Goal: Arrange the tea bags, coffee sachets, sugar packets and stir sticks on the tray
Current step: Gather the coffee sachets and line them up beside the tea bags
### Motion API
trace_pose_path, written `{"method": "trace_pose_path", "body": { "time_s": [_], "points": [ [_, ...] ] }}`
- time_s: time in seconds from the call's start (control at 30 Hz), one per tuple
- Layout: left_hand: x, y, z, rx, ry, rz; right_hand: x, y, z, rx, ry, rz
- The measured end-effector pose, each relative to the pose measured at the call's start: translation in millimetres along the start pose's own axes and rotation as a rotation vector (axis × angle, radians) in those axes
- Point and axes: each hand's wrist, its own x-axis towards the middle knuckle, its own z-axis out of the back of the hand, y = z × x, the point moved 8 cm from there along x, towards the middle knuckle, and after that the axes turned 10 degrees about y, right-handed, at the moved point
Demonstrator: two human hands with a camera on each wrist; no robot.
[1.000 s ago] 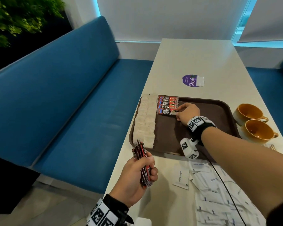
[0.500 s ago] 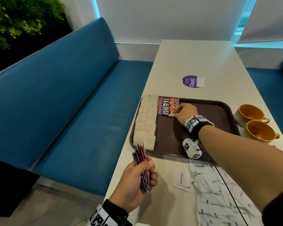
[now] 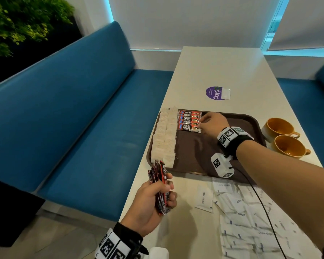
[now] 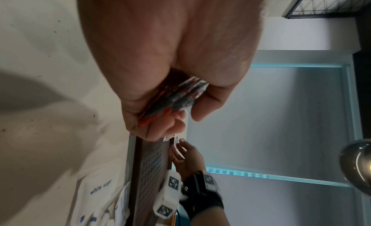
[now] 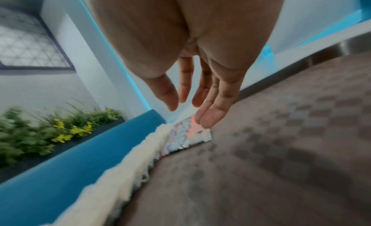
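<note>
Left hand (image 3: 151, 200): our grip clamps a bundle of coffee sachets (image 3: 160, 181).
Right hand (image 3: 210, 123): our fingers (image 5: 208, 116) loose, apart, at the tray's (image 3: 195, 146) sachet row (image 3: 189, 121).

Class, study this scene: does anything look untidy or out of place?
Yes. The white sugar packets lie in a loose, overlapping heap on the table, outside the tray, whereas the tea bags and coffee sachets sit in neat rows on it.

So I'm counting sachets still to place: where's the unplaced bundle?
Head view: the left hand grips the bundle near the tray corner.
</note>
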Motion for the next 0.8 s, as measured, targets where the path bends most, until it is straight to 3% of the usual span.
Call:
{"method": "trace_pose_path", "body": {
  "time_s": [0.13, 0.33, 0.53, 0.7, 0.8],
  "points": [
    [-10.9, -1.6, -9.2, 0.001, -0.003, -0.008, -54.9, 39.9, 18.8, 0.116, 0.080, 0.152],
    [-29.6, -1.6, -21.9, 0.086, -0.010, -0.035, -180.9, 64.5, 12.2, 0.331, 0.271, 0.333],
    [-51.4, 8.1, -40.3, 0.249, 0.061, -0.006, -261.7, 24.1, -13.5, 0.557, 0.294, 0.207],
    [-61.6, 21.6, -48.1, 0.371, 0.099, 0.019, -296.2, -2.2, -34.6, 0.744, 0.308, 0.120],
    [-65.2, 31.1, -47.6, 0.382, 0.100, 0.050, -307.4, -5.9, -40.1, 0.739, 0.326, 0.139]
  ]
}}
